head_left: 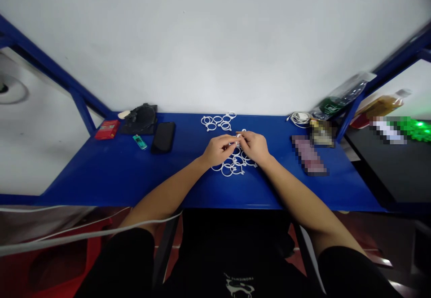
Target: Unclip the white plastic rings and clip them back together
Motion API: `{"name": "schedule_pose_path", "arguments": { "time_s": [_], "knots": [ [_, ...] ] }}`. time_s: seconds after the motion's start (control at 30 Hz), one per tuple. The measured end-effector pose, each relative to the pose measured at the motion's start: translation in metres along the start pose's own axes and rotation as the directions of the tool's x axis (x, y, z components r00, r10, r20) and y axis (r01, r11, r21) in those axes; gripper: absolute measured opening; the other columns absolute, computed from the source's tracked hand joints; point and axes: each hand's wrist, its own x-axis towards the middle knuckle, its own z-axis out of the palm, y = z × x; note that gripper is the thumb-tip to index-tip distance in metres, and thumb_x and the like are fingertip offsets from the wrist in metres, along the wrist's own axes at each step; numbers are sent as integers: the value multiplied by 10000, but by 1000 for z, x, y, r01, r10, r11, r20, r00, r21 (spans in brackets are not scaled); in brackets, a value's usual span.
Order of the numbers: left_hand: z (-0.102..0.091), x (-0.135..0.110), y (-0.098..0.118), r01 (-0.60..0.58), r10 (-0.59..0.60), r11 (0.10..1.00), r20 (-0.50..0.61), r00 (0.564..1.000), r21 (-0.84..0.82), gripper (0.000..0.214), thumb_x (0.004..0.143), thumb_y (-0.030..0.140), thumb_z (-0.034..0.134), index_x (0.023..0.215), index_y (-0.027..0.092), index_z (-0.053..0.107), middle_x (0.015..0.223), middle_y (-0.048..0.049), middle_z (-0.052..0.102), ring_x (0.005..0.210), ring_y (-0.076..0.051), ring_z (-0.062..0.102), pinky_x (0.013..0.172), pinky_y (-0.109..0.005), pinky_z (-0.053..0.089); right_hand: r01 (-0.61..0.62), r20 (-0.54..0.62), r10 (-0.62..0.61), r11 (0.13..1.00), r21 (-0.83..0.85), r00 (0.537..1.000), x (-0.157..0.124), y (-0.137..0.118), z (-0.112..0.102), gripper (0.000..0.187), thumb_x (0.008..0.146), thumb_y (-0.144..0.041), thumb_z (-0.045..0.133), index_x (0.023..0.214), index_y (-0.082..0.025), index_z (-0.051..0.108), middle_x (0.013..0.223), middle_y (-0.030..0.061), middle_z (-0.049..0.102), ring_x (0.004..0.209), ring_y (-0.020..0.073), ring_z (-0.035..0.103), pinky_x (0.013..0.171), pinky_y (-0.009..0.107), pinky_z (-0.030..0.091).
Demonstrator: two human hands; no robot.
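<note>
My left hand (218, 149) and my right hand (255, 147) meet over the middle of a blue table (101, 172). Both are closed in a pinch on a small white plastic ring piece (237, 140) held between their fingertips. Under and just in front of the hands lies a cluster of linked white rings (233, 165). A second chain of white rings (218, 122) lies farther back, near the wall.
On the left of the table lie a black phone (163, 137), a teal lighter (139, 142), a red box (107, 129) and a black pouch (140, 118). A coiled white cable (299, 117), bottles (340, 95) and small packets sit at the right.
</note>
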Motion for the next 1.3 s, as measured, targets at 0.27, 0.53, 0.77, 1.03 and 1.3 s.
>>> {"name": "schedule_pose_path", "arguments": {
  "time_s": [0.27,0.53,0.77,1.03,1.3],
  "knots": [
    [-6,2,-10,171,-166,985,-176,970,11,191,1039,253,614,1102,186,781,1057,-63,764,586,-64,581,581,-223,508,-9,-28,12,994,109,1000,6,18,-8,404,1034,-485,598,1299,-238,777,1093,82,833,821,225,756,797,365,604],
    [-16,4,-34,159,-144,986,-207,968,57,206,1027,216,592,1064,186,793,973,-49,742,701,-106,643,642,-242,527,-65,-166,99,978,200,981,8,38,-9,315,1009,-333,570,1191,-227,804,1037,70,838,901,239,779,879,399,618],
    [-12,3,-33,144,-134,987,-128,983,71,210,996,193,606,1066,194,804,967,-45,740,636,-90,594,582,-231,481,-38,-135,64,982,184,989,8,40,-7,305,1018,-333,556,1170,-241,804,1012,71,829,936,250,775,893,405,608],
    [-12,1,-34,131,-124,983,-55,991,128,249,954,120,601,1040,202,820,952,-44,759,748,-130,663,689,-267,548,-68,-144,87,989,134,986,8,39,-10,293,925,-255,569,1045,-251,836,957,49,828,866,242,764,825,376,604],
    [-12,2,-34,99,-98,988,-15,995,121,332,879,44,576,1009,200,838,925,-42,759,766,-134,681,701,-269,555,-97,-147,121,982,162,982,9,38,-18,304,857,-213,500,776,-250,791,803,29,792,786,230,747,790,350,575]
  ]
}}
